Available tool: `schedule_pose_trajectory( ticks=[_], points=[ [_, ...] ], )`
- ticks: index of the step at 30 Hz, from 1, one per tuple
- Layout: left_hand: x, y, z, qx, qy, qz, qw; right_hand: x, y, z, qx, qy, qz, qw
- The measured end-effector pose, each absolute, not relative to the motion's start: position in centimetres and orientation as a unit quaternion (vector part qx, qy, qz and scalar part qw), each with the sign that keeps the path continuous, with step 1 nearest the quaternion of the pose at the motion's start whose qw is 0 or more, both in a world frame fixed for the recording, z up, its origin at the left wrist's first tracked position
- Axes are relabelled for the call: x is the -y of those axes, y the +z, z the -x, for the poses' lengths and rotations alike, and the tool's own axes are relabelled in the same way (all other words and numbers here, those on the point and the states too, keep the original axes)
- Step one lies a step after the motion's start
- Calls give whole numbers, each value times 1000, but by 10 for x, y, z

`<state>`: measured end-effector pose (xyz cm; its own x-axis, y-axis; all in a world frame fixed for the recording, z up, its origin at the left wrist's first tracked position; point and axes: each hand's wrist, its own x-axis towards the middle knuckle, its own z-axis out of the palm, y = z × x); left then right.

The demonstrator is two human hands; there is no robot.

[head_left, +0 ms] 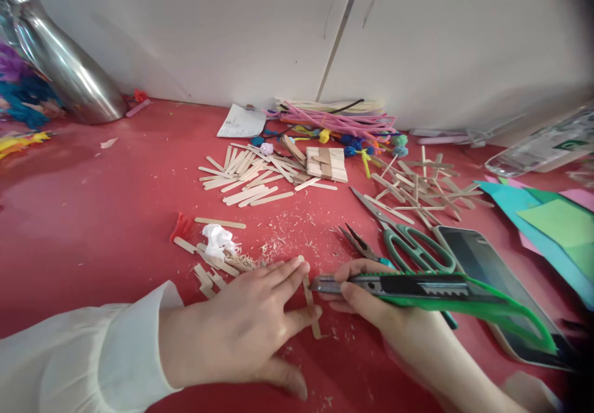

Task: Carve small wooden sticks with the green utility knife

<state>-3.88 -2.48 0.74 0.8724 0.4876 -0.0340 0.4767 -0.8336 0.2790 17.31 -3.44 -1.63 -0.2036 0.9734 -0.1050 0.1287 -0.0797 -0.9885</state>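
My left hand (pixel 241 323) lies spread on the red table, its fingertips pressing a wooden craft stick (pixel 309 294) flat against it. Green and black, a utility knife (pixel 403 285) is gripped in my right hand (pixel 413 335). The tip of the knife is right beside the stick's edge; I cannot tell whether they touch. Beyond my right hand lie pliers (pixel 359 243) and green-handled scissors (pixel 413 246). Cut stick pieces (pixel 204 280), wood shavings (pixel 283 236) and a crumpled white tissue (pixel 218 241) are near my left hand.
Loose craft sticks (pixel 250 174) and a bundle of sticks (pixel 327 164) lie farther back. Pink pipe cleaners (pixel 334 119) rest by the wall. A phone (pixel 482 258), coloured paper (pixel 552 227) and a plastic bottle (pixel 547 140) are at right, a metal jug (pixel 74 60) at left.
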Motion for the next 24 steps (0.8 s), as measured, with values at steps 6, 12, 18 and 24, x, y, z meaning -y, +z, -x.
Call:
schedule_pose_trajectory(
  ticks=[6, 12, 18, 24],
  points=[
    [25, 7, 39, -248, 34, -959, 131, 39, -8, -174, 636, 463, 514, 342],
    [26, 9, 39, -247, 56, -960, 119, 48, 1, -163, 772, 221, 482, 349],
    [27, 6, 40, -248, 54, -959, 125, 48, -3, -160, 794, 199, 460, 345],
    [26, 7, 38, -243, 33, -959, 140, 46, 11, -156, 789, 264, 472, 292]
  ],
)
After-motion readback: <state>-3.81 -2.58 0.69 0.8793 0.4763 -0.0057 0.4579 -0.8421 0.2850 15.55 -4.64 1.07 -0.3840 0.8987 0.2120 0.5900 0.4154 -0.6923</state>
